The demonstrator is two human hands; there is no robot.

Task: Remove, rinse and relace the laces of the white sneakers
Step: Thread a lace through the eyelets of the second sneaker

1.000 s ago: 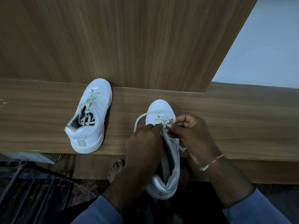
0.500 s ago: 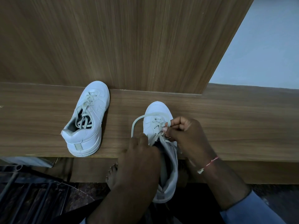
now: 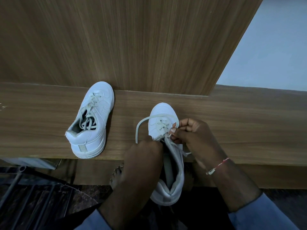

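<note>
Wooden panel stands upright behind the tabletop.

Far sneaker sits on the tabletop at the left, laced loosely, toe to the panel. Near sneaker lies well apart from it. Its toe is on the tabletop and its heel overhangs the front edge.

Left hand is curled over the near sneaker's opening. Its fingertips are hidden, so I cannot tell whether it pinches lace or upper. Right hand pinches the lace at its tip, just beside the eyelets. The slack bows out in a loop across the toe.

Step in hand, as judged: working a lace end through an eyelet (unlacing or relacing, not clear from this).

To do it well:
- keep the pinch close to the tip
- steady the eyelet flap with the other hand
- feed straight through
- draw the loop through without twisting it

Count:
- sneakers: two
- hands: two
- laces: two, one per sneaker
- wrist thread: one, on the right wrist
</note>
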